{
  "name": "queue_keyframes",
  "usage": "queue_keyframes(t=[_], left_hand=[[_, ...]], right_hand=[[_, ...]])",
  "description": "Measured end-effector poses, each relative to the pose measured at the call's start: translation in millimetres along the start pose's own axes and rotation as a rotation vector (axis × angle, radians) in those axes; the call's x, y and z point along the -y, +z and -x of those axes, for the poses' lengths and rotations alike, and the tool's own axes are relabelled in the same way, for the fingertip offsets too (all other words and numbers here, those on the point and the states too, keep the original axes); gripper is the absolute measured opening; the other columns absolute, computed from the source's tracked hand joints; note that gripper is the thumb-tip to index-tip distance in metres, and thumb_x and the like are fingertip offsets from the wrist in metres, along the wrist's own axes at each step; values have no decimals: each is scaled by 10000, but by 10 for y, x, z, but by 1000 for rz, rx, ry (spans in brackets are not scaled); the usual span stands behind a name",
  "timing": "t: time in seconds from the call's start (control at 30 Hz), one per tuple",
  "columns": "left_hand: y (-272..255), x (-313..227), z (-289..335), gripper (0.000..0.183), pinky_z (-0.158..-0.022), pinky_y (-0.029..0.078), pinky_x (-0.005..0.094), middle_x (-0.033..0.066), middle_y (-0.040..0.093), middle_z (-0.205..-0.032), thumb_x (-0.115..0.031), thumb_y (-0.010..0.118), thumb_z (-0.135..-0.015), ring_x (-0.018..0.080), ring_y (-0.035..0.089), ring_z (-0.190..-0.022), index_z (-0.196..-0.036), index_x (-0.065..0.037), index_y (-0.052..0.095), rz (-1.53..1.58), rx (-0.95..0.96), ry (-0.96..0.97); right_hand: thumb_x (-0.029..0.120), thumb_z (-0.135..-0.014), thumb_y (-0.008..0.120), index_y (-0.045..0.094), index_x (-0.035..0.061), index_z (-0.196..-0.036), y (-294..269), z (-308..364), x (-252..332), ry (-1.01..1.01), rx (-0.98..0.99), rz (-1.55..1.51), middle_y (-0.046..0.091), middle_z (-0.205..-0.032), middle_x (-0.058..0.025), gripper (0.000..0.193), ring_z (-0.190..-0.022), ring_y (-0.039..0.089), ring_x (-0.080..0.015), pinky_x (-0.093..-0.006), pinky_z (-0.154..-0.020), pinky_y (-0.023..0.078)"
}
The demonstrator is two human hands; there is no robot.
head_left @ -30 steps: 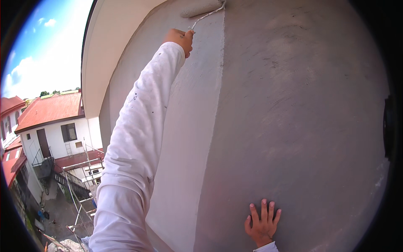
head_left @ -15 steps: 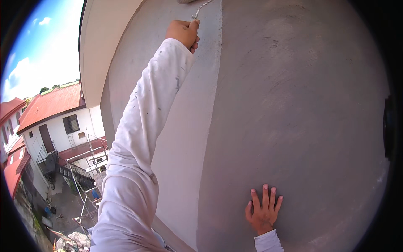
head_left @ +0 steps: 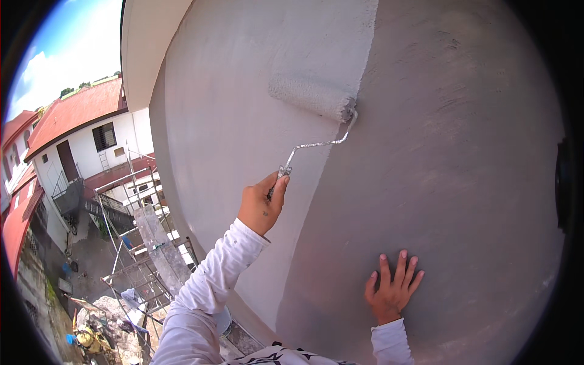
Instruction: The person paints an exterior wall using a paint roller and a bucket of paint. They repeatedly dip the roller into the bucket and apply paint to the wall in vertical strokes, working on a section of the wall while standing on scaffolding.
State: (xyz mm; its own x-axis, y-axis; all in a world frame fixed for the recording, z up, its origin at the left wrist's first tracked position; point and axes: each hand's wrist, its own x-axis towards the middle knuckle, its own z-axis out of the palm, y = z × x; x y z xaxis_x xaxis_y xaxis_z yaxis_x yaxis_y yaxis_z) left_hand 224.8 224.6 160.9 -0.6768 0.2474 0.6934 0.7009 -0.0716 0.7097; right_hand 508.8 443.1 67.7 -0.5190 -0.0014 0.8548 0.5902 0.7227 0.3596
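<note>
A paint roller (head_left: pixel 313 97) coated in pale grey paint rests against the wall, its bent, paint-crusted wire frame running down to the handle. My left hand (head_left: pixel 263 204) is closed around that handle, thumb toward the top. Fresh light grey paint (head_left: pixel 243 121) covers the wall's left part, and the roller's right end sits at its edge with the darker grey wall (head_left: pixel 438 182). Lower down on the dark part, my right hand (head_left: pixel 392 292) lies flat with fingers spread, holding nothing. Both sleeves are white; the left one has paint specks.
Metal scaffolding (head_left: pixel 115 225) with a plank (head_left: pixel 159 249) stands at left, high above a yard (head_left: pixel 91 274) with rubble and debris. A pale round container (head_left: pixel 223 321) shows beside my left forearm. Beyond is a white building (head_left: pixel 85 152) with a red roof.
My left hand has come down with the roller, which now shows fully against the wall. My right hand stays flat, slightly higher and to the right in view. More scaffolding shows.
</note>
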Motion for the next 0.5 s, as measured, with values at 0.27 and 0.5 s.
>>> queue_keyframes(t=[0.27, 0.5], left_hand=[[-232, 933, 1347, 281, -536, 457, 303, 65, 545, -601, -230, 642, -1051, 125, 515, -515, -1181, 9, 709, -117, 108, -246], [-735, 1275, 2945, 233, -565, 490, 361, 185, 636, -692, -228, 687, -1012, 315, 651, -572, -1136, -35, 732, -341, 38, -419]], right_hand=[[313, -997, 496, 604, 212, -1457, 30, -54, 26, -22, 2, 11, 384, -1650, -183, 484, -1581, 225, -413, -602, -1270, 79], [272, -1004, 501, 640, 139, -1335, 55, -87, 140, -36, -107, -381, 512, -1533, -215, 382, -1509, 361, -403, -591, -1264, 108]])
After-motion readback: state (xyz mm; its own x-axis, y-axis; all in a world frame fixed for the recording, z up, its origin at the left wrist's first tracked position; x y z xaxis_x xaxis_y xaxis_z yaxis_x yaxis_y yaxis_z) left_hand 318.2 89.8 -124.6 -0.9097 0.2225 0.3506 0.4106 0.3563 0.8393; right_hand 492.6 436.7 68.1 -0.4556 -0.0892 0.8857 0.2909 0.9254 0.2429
